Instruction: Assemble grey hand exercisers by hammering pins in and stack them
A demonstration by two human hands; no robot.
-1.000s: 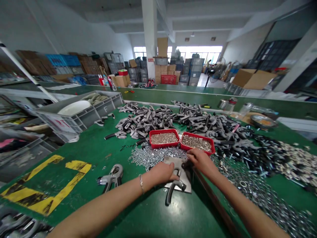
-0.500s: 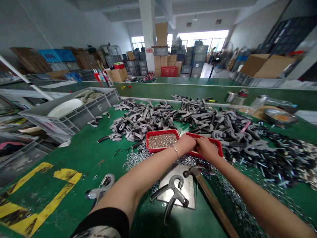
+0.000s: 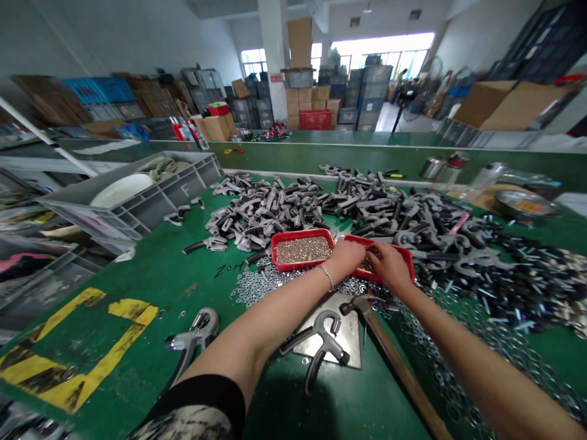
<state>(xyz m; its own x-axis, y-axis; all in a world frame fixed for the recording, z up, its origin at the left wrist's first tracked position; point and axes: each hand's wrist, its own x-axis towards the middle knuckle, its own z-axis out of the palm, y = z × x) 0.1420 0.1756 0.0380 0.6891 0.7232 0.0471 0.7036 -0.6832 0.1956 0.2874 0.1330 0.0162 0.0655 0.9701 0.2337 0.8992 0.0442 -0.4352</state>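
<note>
My left hand [image 3: 349, 255] reaches over the left part of the right red tray [image 3: 409, 264], its fingers bent down and mostly hidden. My right hand [image 3: 387, 264] is over the same tray, fingers curled close to the left hand; whatever they hold is too small to see. Beside them, the left red tray [image 3: 279, 266] holds small brassy pieces [image 3: 303, 249]. Nearer me, a grey and black hand grip [image 3: 323, 342] with a spring lies partly on a metal plate [image 3: 354, 354], and a hammer [image 3: 398, 363] lies to its right.
Behind the trays spreads a heap of grey grip parts [image 3: 270, 208]. Metal rings [image 3: 481, 348] and black parts with bolts [image 3: 518, 281] cover the right side. A grey crate [image 3: 183, 186] stands left, with another spring grip [image 3: 195, 339] nearer me.
The view has tilted slightly, so the table appears higher. My right hand's fingers have shifted a little over the tray and now show a small gap from my left hand.
</note>
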